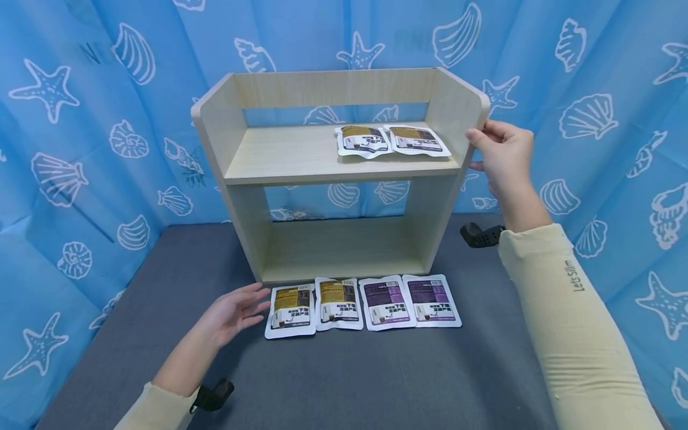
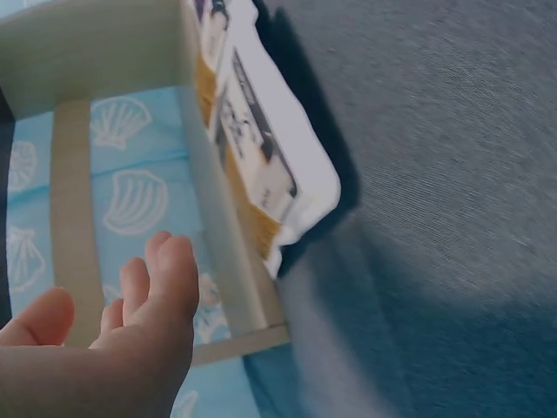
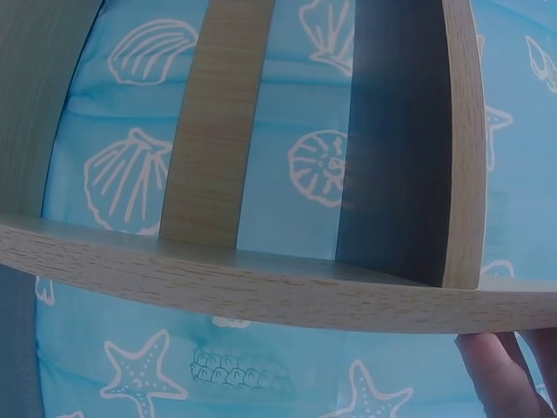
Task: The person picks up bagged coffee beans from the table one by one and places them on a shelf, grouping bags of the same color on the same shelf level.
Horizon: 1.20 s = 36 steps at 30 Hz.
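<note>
A two-tier pale wooden shelf [image 1: 344, 179] stands on the grey table. At its right side panel, my right hand [image 1: 505, 152] holds the upper edge, thumb at the front edge and fingers curled along the outside. In the right wrist view, fingertips [image 3: 500, 374] meet the panel's outer side. My left hand [image 1: 233, 313] is held palm inward with loose fingers, holding nothing, beside the shelf's lower left corner and the nearest yellow-and-white pouch [image 1: 292, 310]. Another yellow-and-white pouch [image 1: 338, 303] and two purple-and-white pouches [image 1: 387, 303] complete the row before the shelf.
Two more flat pouches [image 1: 392, 140] lie side by side on the right part of the upper tier. A blue curtain [image 1: 134, 119] with white shell and starfish prints hangs behind and beside the grey table [image 1: 344, 376].
</note>
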Each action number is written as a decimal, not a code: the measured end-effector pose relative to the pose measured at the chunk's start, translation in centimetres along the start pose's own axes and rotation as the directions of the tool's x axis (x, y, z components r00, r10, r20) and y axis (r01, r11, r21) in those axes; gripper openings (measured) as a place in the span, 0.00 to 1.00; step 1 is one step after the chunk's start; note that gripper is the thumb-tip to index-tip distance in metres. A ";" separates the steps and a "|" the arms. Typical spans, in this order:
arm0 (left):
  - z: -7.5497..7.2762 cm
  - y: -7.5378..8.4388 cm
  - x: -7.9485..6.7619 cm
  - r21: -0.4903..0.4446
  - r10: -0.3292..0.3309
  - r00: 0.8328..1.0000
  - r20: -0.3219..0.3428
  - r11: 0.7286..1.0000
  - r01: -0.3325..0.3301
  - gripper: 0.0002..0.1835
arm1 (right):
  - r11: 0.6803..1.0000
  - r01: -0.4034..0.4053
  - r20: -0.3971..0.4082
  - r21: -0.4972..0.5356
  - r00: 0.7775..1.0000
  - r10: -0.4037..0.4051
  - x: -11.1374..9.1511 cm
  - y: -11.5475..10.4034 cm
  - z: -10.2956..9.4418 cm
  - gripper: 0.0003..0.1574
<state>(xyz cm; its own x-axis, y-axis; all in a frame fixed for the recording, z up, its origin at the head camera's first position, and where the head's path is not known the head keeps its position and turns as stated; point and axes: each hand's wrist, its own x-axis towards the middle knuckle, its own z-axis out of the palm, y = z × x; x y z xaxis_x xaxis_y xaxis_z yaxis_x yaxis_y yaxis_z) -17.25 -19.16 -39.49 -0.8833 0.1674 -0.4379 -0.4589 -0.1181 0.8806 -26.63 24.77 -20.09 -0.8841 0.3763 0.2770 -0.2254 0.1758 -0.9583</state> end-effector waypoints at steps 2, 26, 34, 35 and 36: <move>-0.3 -0.3 0.1 -0.006 -0.006 1.000 -0.014 1.000 0.006 0.31 | 1.000 -0.003 0.002 0.010 1.000 0.003 0.0 0.0 0.0 0.27; -2.1 -3.1 1.8 0.134 -0.173 0.981 -0.092 0.974 0.184 0.27 | 1.000 -0.013 0.001 0.021 1.000 0.013 0.0 0.0 0.0 0.28; -1.1 -3.6 2.4 0.247 -0.147 0.974 -0.174 0.951 0.188 0.26 | 1.000 -0.009 -0.001 0.021 1.000 0.009 0.0 0.1 0.1 0.28; -1.1 -3.7 2.4 0.265 -0.139 0.973 -0.185 0.946 0.186 0.26 | 1.000 -0.010 -0.002 0.024 1.000 0.010 0.0 0.1 0.1 0.28; -1.0 -3.8 2.4 0.284 -0.131 0.972 -0.196 0.941 0.184 0.26 | 1.000 -0.011 -0.002 0.028 1.000 0.011 0.0 0.1 0.2 0.28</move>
<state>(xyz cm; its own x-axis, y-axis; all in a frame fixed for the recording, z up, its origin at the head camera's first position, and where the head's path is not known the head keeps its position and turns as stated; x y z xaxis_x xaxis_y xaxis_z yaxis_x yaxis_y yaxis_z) -17.76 -19.28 -44.08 -0.8171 -0.0138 -0.5763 -0.5672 0.1978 0.7995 -26.72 24.62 -20.19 -0.8855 0.3805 0.2668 -0.2272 0.1463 -0.9628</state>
